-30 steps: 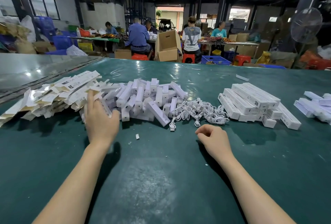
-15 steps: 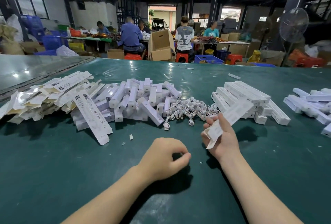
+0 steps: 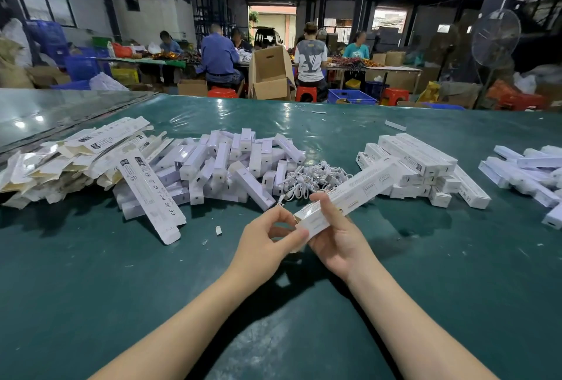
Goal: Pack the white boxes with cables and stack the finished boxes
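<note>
Grips: right grip (image 3: 337,239) is curling around a long white box (image 3: 359,188); left grip (image 3: 267,242) is pinching its near end between thumb and fingers.
Held box: is hanging above the green worktop (image 3: 121,288), just in front of the cable pile (image 3: 313,177).
Left of cable pile: small white boxes (image 3: 231,163) are lying heaped, flat cartons (image 3: 76,154) beyond.
Right of cable pile: finished boxes (image 3: 419,160) are sitting stacked.

White boxes (image 3: 413,163) — black print — on teal table (image 3: 121,288).
</note>
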The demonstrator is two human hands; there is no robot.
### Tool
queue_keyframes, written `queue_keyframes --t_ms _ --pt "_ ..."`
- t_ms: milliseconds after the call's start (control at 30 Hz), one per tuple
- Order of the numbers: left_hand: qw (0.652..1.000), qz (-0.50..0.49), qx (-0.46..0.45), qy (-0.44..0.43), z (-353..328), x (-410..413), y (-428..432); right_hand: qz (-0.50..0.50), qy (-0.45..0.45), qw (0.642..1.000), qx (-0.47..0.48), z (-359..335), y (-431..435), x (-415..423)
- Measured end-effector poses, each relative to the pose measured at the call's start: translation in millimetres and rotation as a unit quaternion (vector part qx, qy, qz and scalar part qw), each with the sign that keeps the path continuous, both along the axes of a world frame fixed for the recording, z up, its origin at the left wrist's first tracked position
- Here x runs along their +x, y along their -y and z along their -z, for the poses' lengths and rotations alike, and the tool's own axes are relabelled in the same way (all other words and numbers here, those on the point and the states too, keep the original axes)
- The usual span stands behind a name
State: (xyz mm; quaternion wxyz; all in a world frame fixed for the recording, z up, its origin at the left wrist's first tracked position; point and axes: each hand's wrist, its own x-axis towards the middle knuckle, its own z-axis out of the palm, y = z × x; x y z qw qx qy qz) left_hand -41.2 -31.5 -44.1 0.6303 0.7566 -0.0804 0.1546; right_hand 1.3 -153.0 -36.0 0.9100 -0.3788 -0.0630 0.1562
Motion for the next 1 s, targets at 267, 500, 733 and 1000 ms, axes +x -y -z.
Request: queue_keyframes --t_ms 267,500,733,1000 --pt "0.995 0.039 -0.092 -0.013 -3.1 0.6 -4.4 -0.032 0.001 0.999 0.009 -2.0 2.8 -3.7" --pt "0.989 0.087 -0.108 -0.055 -4.3 0.6 -9.3 -0.025 0.006 0.999 0.021 -3.4 0.9 -7.3" --pt "0.945 0.089 -0.289 -0.125 -9.3 -0.2 -6.7 -0.093 0.050 0.994 0.013 0.1 4.9 -3.7" --pt "0.871 0.060 -0.455 -0.178 -14.9 3.1 -6.5 -0.099 0.108 0.987 -0.067 0.1 8.8 -0.5"
